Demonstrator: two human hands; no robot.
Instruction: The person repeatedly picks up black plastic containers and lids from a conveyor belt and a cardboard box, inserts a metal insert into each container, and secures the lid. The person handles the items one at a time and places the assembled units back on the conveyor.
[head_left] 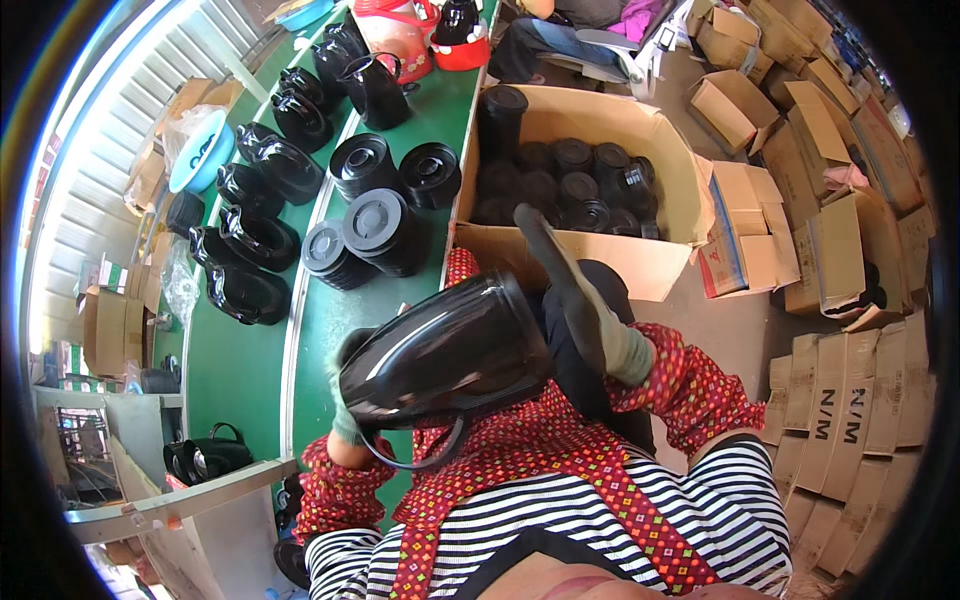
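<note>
A glossy black jug housing (440, 350) with a thin loop handle lies tilted on its side in front of my body. My left hand (345, 395), in a pale green and dark work glove, grips its left end; the jug hides most of those fingers. Just beyond the jug's right end is my right hand (585, 300), in the same kind of glove. Its fingers stretch out flat, pressed near one another, and hold nothing. Stacks of round black lids or bases (378, 225) stand on the green table (330, 350) to the left of the jug.
Several black jugs (270, 165) line the table's far side. An open cardboard box (640, 265) full of black cylindrical parts (578, 188) stands ahead. More cartons (840, 400) are stacked at right. A blue basin (200, 150) is at left, and another person's leg (560, 45) shows at the top.
</note>
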